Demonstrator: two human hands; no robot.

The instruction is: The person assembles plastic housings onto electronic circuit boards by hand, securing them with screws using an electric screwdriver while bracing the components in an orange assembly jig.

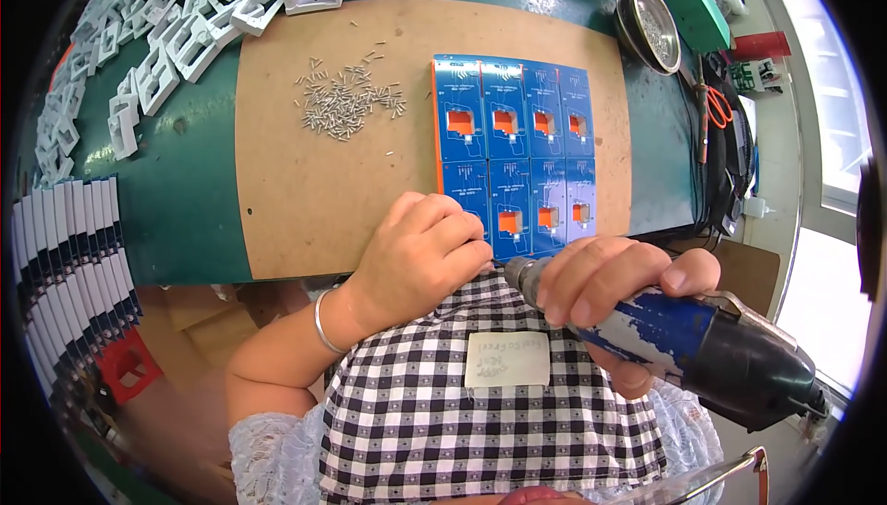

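My right hand (605,288) is wrapped round a blue and black power screwdriver (753,357), its worn body tilted and its metal nose pointing left at the panel's near edge. Close to that nose, my left hand (416,251) has its fingers curled together over the near left corner of a blue panel (505,147). Whatever those fingers pinch is hidden. The panel is a block of several blue rectangles with white line drawings and square cut-outs that show orange beneath. It lies on a brown board (517,24). Left of it, small metal screws or pins (342,109) lie in a loose pile.
Grey-white plastic frames (194,43) are heaped at the far left. Stacked pale and dark blue parts (69,246) stand at the left edge. Metal bowls (654,29), a green box (698,11) and orange-handled cables (716,103) sit at the right. A red stool (127,365) is below.
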